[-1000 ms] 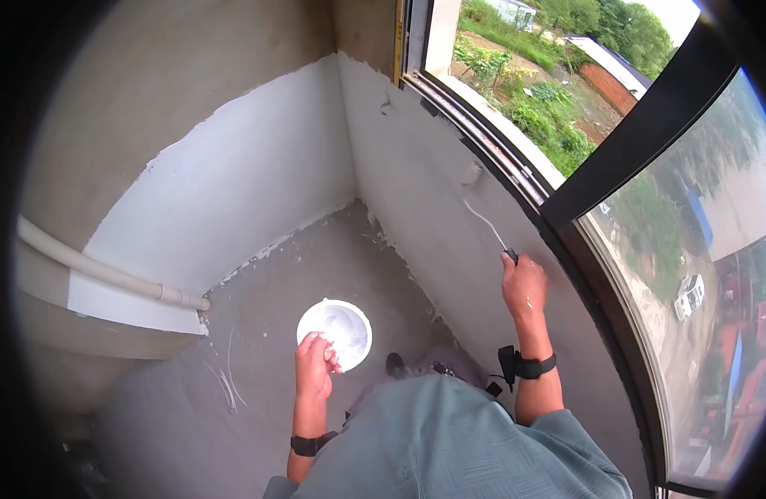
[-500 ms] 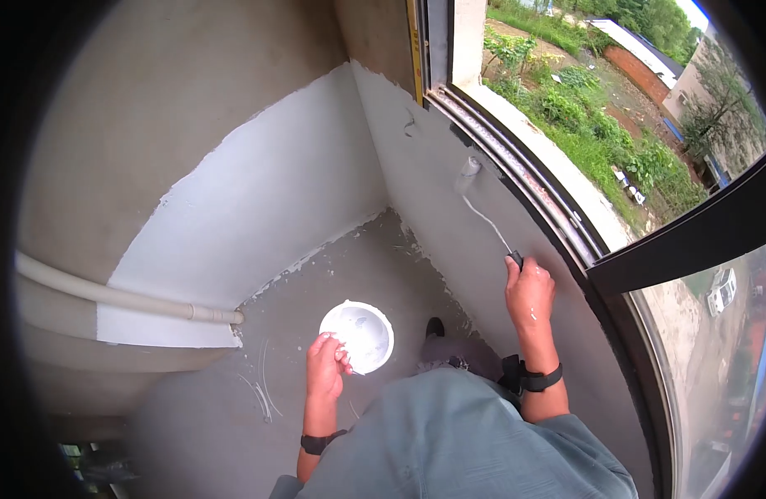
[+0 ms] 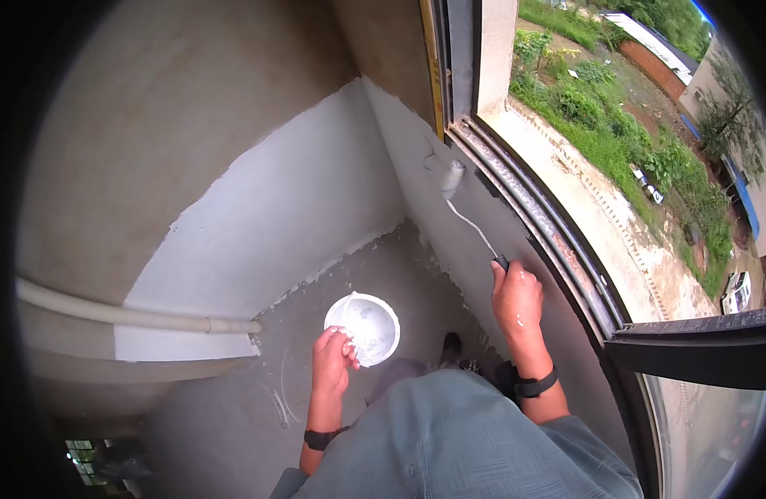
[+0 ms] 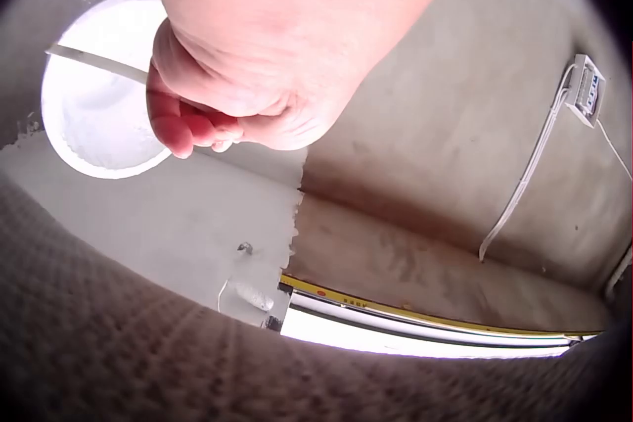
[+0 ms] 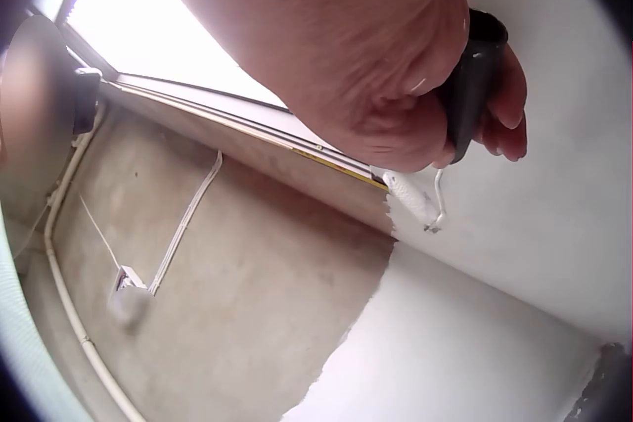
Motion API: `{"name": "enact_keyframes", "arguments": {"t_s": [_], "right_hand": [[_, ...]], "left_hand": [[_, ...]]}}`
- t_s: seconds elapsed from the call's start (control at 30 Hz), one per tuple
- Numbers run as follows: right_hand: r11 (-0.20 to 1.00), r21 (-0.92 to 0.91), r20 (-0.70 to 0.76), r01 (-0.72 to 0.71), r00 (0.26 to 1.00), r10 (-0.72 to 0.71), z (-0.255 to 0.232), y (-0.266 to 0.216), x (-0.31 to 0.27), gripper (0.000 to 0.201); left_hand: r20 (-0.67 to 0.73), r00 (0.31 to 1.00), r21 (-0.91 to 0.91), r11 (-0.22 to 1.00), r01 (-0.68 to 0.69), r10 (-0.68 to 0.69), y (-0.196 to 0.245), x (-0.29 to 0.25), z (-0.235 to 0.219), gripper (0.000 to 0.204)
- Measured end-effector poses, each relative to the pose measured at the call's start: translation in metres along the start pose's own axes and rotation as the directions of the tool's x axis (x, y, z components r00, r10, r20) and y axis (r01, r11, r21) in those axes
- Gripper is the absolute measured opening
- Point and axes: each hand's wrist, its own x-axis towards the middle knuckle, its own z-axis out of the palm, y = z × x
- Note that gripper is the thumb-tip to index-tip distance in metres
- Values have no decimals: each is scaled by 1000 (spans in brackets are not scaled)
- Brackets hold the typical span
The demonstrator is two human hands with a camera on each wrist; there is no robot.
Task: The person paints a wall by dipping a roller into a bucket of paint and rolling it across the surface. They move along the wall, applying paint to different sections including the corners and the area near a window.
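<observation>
Clock refs. per head view, 12 at top. R hand (image 3: 518, 301): closed, fingers wrapped round the black grip (image 5: 473, 86) of the paint roller (image 3: 453, 177). The bent wire frame (image 3: 477, 231) leaves the grip toward approx. 10–11 o'clock, so the roller's working end sits at 11 o'clock from the hand. The offset prob. serves to give reach along the wall (image 3: 449, 241) w/o the knuckles rubbing the surface.

Roller sleeve: long axis approx. 12-to-6, top end tipped slightly twd. 1. It lies at the upper part of the wall, near the window track (image 3: 528, 191); whether it is pressed on or just off the surface can't be told. Grip's long axis: mostly hidden by the palm in head view; right wrist view shows it crossing the palm.

L hand (image 3: 331, 364): closed, fingers curled round the bail (image 4: 99, 61) of the white bucket (image 3: 395, 320). Bucket lies at 1–2 o'clock from that hand, approx. 7 from the roller sleeve, mouth up twd. the camera, prob. to keep the contents level & within reach of the R hand. Whether its base hangs clear of the floor (image 3: 316, 303) or rests on it: can't tell.
</observation>
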Motion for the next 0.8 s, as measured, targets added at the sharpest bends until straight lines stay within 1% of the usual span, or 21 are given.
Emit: {"name": "enact_keyframes", "arguments": {"t_s": [0.07,0.17,0.37,0.5,0.57,0.77,0.8], "right_hand": [[1000,29,-16,3,1000,-2,6,-8,9,38],[1000,14,-25,9,1000,-9,11,-20,19,37],[995,-98,-50,-4,999,-1,6,-46,32,37],[978,-203,-49,-51,998,42,5,-71,36,38],[974,-218,-81,-65,996,49,6,-81,40,38],[948,-303,-130,-93,990,55,15,-105,49,37],[946,-311,-119,-88,991,53,13,-110,51,38]], "left_hand": [[1,1000,-7,1000,15,-15,5,8,-1,6],[18,999,5,999,38,-39,9,26,-8,6],[67,997,2,999,45,-45,38,67,-18,7],[130,991,-7,999,35,-34,61,100,-22,8],[148,988,-18,999,34,-31,70,115,-25,9],[150,988,-46,998,37,-30,89,147,-47,9],[157,987,-49,998,41,-32,91,151,-52,9]]}}
